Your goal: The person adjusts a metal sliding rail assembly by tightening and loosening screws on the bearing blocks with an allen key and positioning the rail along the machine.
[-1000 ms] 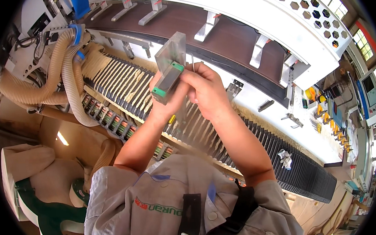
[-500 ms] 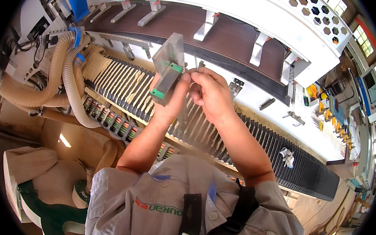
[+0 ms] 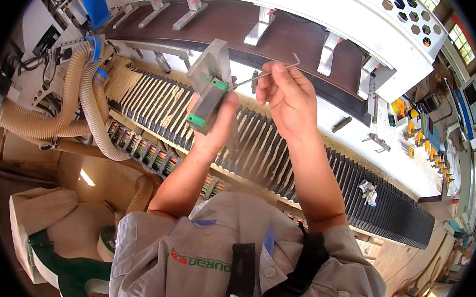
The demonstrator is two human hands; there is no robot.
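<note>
My left hand (image 3: pixel 223 122) is closed around an L-shaped metal bracket (image 3: pixel 211 63), held up in front of my chest. A grey bar with green end pieces (image 3: pixel 195 120) lies along the bracket's lower part. In my right hand (image 3: pixel 293 101), just to the right, a thin bent hex key (image 3: pixel 250 81) is pinched between thumb and fingers. The key's long arm points left, its tip at the bracket's side by the upper green piece. Its short bent end sticks out past my fingers. Whether the tip sits in a screw is too small to tell.
Below my hands runs a black ribbed bellows cover (image 3: pixel 378 216) dusted with sawdust, a crumpled white scrap (image 3: pixel 368 193) on it. Behind stands a white machine with a brown bed (image 3: pixel 230 23) and metal stops. Beige hoses (image 3: pixel 90 92) hang at left. Yellow-handled tools (image 3: pixel 431 147) are at right.
My right hand has moved right, away from the bracket, and turned, so the hex key now shows along its length. My left hand still holds the bracket in nearly the same place.
</note>
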